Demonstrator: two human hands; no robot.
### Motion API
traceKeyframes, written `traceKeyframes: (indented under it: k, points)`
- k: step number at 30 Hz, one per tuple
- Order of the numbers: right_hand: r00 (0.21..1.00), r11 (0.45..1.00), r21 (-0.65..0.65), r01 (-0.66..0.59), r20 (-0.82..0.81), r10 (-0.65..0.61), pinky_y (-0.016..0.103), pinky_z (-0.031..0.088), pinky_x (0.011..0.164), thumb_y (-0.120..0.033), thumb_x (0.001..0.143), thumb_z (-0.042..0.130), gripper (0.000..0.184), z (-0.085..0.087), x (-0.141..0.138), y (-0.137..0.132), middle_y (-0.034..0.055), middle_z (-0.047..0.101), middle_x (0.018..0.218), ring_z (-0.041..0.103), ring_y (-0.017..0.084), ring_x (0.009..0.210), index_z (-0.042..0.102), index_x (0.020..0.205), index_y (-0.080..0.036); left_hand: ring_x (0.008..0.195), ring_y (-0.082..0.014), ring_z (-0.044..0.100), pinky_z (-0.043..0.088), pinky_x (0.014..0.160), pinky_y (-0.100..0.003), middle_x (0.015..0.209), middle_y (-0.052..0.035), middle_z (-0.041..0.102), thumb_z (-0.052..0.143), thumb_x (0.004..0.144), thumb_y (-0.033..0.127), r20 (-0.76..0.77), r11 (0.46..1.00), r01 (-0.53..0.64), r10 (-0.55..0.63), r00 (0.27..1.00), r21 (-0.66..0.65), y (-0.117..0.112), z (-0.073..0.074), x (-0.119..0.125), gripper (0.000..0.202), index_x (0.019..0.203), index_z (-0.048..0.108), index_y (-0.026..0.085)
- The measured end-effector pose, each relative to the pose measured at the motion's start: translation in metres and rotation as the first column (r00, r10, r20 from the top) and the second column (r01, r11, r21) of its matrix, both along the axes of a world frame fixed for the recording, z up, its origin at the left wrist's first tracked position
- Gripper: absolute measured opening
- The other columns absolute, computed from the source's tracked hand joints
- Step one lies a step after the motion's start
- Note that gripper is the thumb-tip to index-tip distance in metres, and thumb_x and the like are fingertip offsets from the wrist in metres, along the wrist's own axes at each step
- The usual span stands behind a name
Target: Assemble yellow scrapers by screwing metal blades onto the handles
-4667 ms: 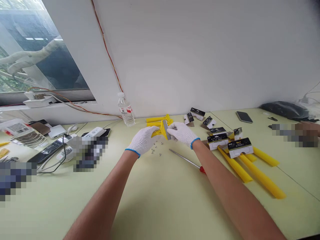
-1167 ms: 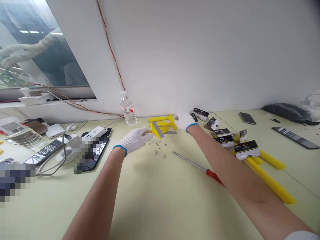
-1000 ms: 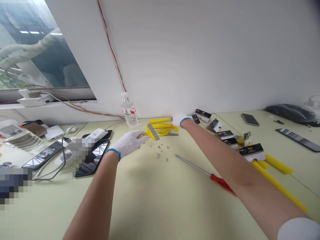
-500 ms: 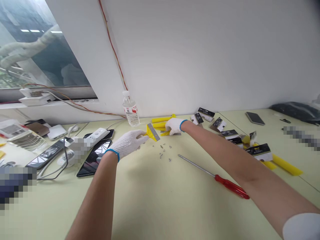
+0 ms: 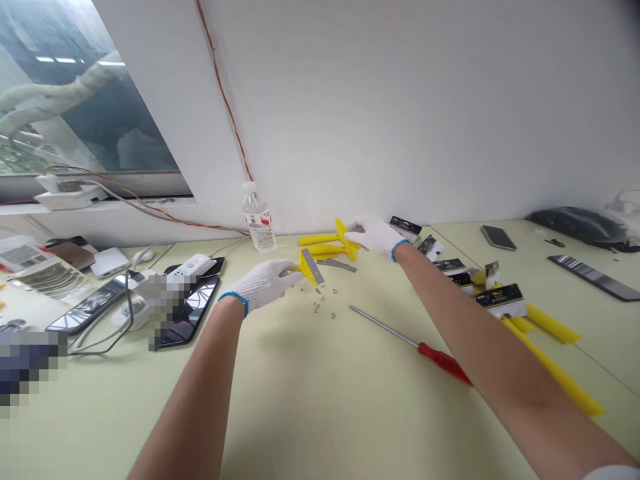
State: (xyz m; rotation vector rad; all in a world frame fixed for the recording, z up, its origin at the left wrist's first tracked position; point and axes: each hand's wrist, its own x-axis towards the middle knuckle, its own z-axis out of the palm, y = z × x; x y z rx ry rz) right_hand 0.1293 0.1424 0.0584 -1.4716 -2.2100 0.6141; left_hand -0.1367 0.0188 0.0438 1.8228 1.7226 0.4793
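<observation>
Left hand (image 5: 266, 283) grips a scraper (image 5: 303, 269); right hand (image 5: 377, 236) touches a yellow handle (image 5: 341, 231), its hold unclear.
The scraper's blade (image 5: 313, 267) looks seated, fastening uncertain; screws (image 5: 334, 291) and a loose blade (image 5: 341, 265) lie unused.

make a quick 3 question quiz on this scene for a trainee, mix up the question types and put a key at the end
1. Multiple choice: which of these does the left hand hold?
a) the red-handled screwdriver
b) the yellow scraper
c) the clear bottle

2. True or false: the clear bottle is lying on its side.

3. Short answer: which end of the red-handled screwdriver is nearer to the small metal parts, the tip or the handle?

Key
1: b
2: false, it stands upright near the wall
3: the tip
</observation>
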Motion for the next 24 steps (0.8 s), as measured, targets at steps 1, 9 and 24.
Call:
traceKeyframes:
  k: [1, 9, 24]
  points:
    - [1.0, 1.0, -0.028, -0.008, -0.009, 0.008, 0.033, 0.055, 0.098, -0.042, 0.107, 0.057, 0.046, 0.002, 0.007, -0.01, 0.0134, 0.057, 0.12, 0.059, 0.017, 0.11, 0.059, 0.134, -0.005, 0.072, -0.0207, 0.067, 0.047, 0.067, -0.029, 0.091, -0.0037, 0.072, 0.055, 0.088, 0.062, -0.015, 1.0, 0.023, -0.022, 1.0, 0.014, 0.002, -0.003, 0.004, 0.048, 0.11, 0.073, 0.024]
    - [0.996, 0.993, -0.114, -0.043, -0.085, 0.034, 0.02, 0.056, 0.085, -0.049, 0.106, 0.057, 0.044, -0.002, 0.017, -0.082, 0.0114, 0.064, 0.1, 0.062, 0.01, 0.089, 0.069, 0.113, -0.007, 0.077, -0.0199, 0.063, 0.045, 0.066, -0.028, 0.095, -0.0025, 0.073, 0.051, 0.093, 0.056, -0.052, 0.983, 0.103, -0.096, 0.994, 0.151, 0.008, -0.02, 0.04, 0.041, 0.109, 0.074, 0.026]
    - [0.962, 0.993, 0.033, -0.11, -0.248, 0.115, 0.01, 0.051, 0.07, -0.069, 0.103, 0.045, 0.07, -0.049, 0.0, -0.045, 0.0073, 0.06, 0.067, 0.069, 0.011, 0.082, 0.071, 0.077, -0.009, 0.09, -0.023, 0.069, 0.05, 0.08, -0.032, 0.114, -0.0041, 0.076, 0.05, 0.095, 0.058, -0.026, 0.972, 0.152, -0.15, 0.988, 0.181, 0.005, -0.022, 0.058, 0.051, 0.126, 0.074, 0.026]
